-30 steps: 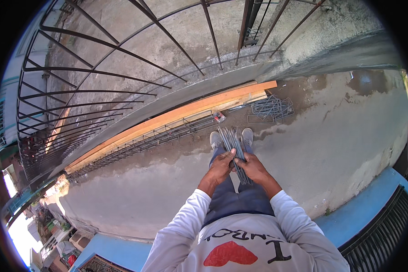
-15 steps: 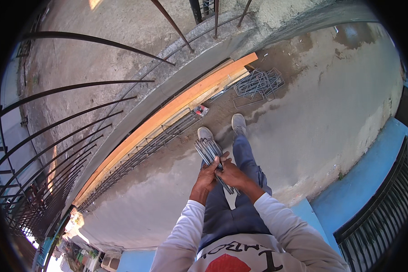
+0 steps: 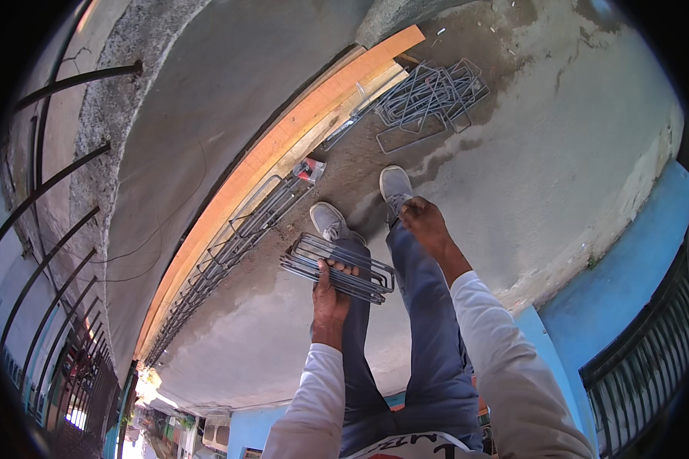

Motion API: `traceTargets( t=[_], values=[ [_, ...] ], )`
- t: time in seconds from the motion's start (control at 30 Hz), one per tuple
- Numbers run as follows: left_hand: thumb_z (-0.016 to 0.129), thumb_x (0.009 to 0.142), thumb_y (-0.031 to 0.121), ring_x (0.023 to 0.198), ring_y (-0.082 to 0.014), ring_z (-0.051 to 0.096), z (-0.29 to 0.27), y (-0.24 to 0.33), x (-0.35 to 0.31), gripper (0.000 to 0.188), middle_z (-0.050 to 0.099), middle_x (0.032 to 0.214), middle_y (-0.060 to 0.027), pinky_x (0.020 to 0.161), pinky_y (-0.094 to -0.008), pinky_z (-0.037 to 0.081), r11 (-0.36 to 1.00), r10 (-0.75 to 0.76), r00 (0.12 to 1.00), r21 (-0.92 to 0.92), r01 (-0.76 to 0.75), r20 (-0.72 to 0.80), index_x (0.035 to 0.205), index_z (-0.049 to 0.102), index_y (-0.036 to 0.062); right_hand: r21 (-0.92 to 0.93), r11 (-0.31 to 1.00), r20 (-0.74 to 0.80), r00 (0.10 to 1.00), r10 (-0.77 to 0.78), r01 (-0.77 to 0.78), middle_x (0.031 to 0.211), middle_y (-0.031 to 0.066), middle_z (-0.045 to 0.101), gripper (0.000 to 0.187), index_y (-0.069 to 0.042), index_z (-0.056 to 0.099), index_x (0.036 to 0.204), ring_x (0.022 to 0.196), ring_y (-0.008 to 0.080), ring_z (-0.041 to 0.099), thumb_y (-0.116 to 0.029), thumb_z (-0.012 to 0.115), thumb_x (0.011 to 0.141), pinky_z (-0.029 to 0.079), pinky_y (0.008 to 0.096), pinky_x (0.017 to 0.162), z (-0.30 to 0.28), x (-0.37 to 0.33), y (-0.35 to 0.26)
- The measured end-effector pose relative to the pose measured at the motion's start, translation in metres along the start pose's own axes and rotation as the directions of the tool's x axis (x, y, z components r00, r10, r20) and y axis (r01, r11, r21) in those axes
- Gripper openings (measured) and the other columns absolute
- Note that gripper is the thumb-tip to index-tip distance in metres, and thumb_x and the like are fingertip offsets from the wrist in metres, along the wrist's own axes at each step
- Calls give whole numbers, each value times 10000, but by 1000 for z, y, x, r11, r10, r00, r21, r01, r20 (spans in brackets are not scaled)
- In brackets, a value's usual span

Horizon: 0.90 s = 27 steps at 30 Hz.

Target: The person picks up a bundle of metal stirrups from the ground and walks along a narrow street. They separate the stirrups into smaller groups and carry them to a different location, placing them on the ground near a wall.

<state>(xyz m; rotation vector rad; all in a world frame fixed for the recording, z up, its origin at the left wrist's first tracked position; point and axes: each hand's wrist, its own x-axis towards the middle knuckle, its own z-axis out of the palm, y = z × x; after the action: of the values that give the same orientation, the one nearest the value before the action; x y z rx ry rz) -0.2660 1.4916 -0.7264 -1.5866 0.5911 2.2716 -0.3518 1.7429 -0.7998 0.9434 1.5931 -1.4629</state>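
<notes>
My left hand (image 3: 331, 298) is closed round a bundle of rectangular bent steel rebar stirrups (image 3: 367, 281), held level above my left shin and shoe, with the thumb across the top. Apart from the bundle, my right hand (image 3: 425, 220) hovers over my right shin, its fingers curled in; nothing shows in them. Ahead on the ground lies a tangled pile of similar steel stirrups (image 3: 429, 96).
Long orange-edged wooden boards (image 3: 283, 138) lie along the wall's foot at left, beside an assembled rebar cage (image 3: 230, 256). A small red-and-white packet (image 3: 308, 170) sits by the cage's end. Dark metal bars (image 3: 53, 183) rise at left; a blue wall (image 3: 628, 260) borders the right.
My right hand has let go of the stirrups and moved away to the right. The bundle in my left hand has turned to show its rectangular loops. My view has shifted forward.
</notes>
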Motion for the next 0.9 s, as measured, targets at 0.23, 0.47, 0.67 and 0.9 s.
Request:
traceTargets(
  t=[0.23,0.47,0.67,0.9],
  values=[
    [636,1005,353,854,-169,559,0,-29,60,271,575,863,1,929,-420,486,995,-79,997,55,79,0,1118,627,108,-830,517,-80,872,-483,210,1126,186,697,289,-62,696,1015,1044,369,669,-319,573,969,531,457,909,-123,223,101],
    [607,1024,336,772,-151,485,19,-19,67,258,495,805,10,841,-378,463,990,-55,995,123,65,-86,1090,611,86,-633,774,-483,779,-400,5,1192,233,676,401,-54,592,1241,1134,428,630,-305,655,933,504,475,971,-139,299,-3],
    [597,1030,334,769,-159,474,47,-16,78,256,464,794,7,844,-378,459,972,-80,992,214,99,-99,1068,600,82,-670,740,-505,765,-400,-56,1255,261,632,466,-41,551,1272,1198,441,582,-281,684,896,470,453,1027,-166,353,-30],
    [608,1024,324,760,-164,470,59,-13,81,244,455,795,-2,826,-397,466,951,-77,977,281,131,-198,1046,595,81,-757,650,-539,629,-560,-70,1420,183,541,570,-141,486,1447,1415,429,358,-330,604,923,331,577,1126,-192,376,-49]
  ],
)
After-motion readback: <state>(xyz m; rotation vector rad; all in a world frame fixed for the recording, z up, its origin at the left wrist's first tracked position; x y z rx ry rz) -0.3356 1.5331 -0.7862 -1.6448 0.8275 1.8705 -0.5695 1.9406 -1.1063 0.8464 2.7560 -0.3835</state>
